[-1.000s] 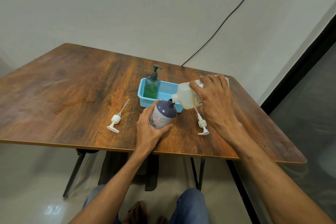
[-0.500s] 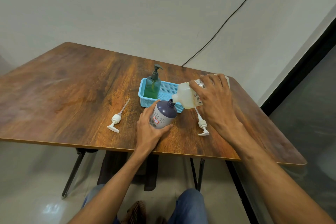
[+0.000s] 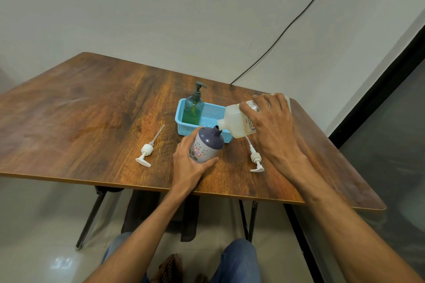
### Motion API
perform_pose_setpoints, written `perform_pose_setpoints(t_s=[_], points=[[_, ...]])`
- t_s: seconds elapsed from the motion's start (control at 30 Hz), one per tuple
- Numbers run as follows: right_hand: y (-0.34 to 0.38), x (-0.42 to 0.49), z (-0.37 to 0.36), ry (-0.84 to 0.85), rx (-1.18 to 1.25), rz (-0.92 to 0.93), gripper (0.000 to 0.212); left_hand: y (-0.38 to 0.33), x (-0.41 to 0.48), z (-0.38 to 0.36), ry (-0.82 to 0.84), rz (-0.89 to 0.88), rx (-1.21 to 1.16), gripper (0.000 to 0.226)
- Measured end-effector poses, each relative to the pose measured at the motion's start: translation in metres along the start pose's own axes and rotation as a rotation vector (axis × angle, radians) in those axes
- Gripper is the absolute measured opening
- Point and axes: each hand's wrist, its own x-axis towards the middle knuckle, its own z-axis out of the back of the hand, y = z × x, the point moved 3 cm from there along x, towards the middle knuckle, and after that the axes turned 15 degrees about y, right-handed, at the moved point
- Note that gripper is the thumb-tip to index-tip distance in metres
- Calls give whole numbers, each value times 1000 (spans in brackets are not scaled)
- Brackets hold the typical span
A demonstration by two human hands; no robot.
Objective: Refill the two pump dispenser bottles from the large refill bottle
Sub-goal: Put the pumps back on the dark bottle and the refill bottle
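In the head view, near the centre of the frame, the left hand (image 3: 187,163) wraps around the lower body of a purple pump bottle (image 3: 206,146), which stands on the wooden table (image 3: 76,112) with its pump removed and its neck open. Just right of it, the right hand (image 3: 271,122) grips the large refill bottle (image 3: 236,122), a pale translucent container tipped on its side so that its spout meets the purple bottle's open neck. Behind both, slightly above centre, a light blue basket (image 3: 212,114) holds a green pump bottle (image 3: 193,109), upright with its dark pump head fitted. A white pump head (image 3: 145,153) with its long dip tube lies on the table at left of centre, well apart from the bottles. A second white pump head (image 3: 255,159) lies just below the refill bottle, beside the right wrist. A black cable (image 3: 287,27) runs up the wall at upper right. Blue-trousered knees show under the table edge at the bottom of the frame.
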Motion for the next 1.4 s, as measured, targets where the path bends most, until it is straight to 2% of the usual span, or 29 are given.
perform_pose_setpoints(t_s=[1.4], points=[[3,1,3,-12,-5,20,67,1,1,0,-6,-16,3,91]])
